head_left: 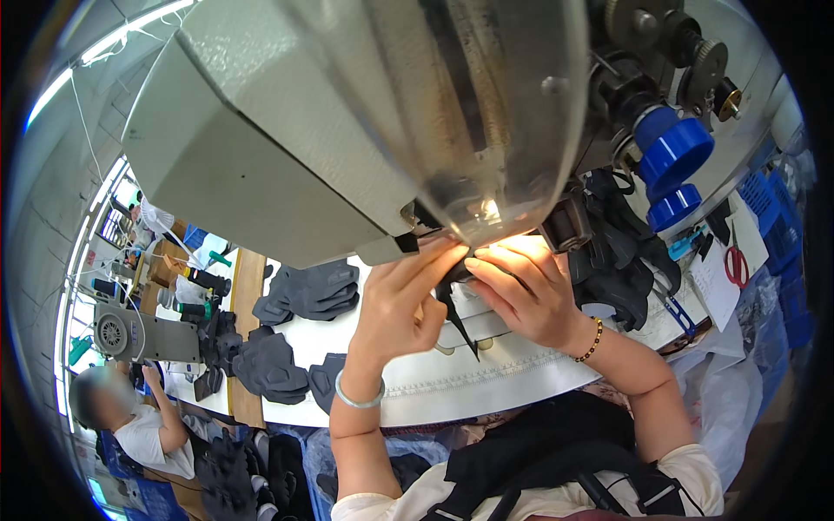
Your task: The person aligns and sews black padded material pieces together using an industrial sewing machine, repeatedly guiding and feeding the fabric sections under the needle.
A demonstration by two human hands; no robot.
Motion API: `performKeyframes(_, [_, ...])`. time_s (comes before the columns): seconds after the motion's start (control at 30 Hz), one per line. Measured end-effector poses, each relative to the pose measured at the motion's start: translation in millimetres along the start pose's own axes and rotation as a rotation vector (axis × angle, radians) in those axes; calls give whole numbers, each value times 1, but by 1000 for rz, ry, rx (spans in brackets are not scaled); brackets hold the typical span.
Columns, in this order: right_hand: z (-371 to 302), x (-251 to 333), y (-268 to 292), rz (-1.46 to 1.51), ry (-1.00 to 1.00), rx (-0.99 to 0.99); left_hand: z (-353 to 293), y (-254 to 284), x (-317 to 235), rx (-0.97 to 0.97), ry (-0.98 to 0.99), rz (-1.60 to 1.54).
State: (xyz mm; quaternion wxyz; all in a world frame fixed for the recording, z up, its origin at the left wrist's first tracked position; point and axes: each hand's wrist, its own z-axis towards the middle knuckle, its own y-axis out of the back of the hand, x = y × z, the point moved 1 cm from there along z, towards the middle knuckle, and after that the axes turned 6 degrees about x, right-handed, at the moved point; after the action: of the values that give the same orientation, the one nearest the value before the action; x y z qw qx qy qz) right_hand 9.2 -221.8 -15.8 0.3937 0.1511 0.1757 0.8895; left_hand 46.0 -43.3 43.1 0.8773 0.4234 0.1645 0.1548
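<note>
Under the lit head of a large pale sewing machine (287, 165), both my hands meet at a small piece of black fabric (455, 319). Its pointed end hangs down between them toward the white table. My left hand (400, 300), with a pale bangle at the wrist, pinches the fabric from the left, fingertips close to the lamp's glow. From the other side my right hand (530, 291), wearing a beaded bracelet, grips its upper edge with bent fingers. The machine's clear shield and my fingers hide the needle area.
Dark gloves (313, 291) lie in piles left of my hands, and more dark pieces (612, 252) on the right. Blue-handled snips (678, 314) and red scissors (737, 266) rest at the right edge. A co-worker (143, 425) sits far left near another machine (143, 334).
</note>
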Motion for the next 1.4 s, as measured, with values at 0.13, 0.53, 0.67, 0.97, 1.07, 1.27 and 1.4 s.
performKeyframes(0.13, [-4,-14,5,108,9,55,-2,-6,-18,36,32,158])
performKeyframes(0.53, [-3,-20,7,266,-51,90,-3,0,-13,133,81,97])
performKeyframes(0.67, [-5,-21,5,264,-49,77,-2,4,-13,155,82,71])
performKeyframes(0.97, [-3,-20,7,169,13,33,-4,10,-2,269,131,-12])
performKeyframes(1.07, [-1,-19,9,210,13,82,-4,10,-3,212,40,64])
performKeyframes(1.27, [-5,-29,10,320,-34,153,0,4,-29,142,36,251])
performKeyframes(1.4, [-7,-31,10,319,-55,167,0,-1,-33,120,56,255])
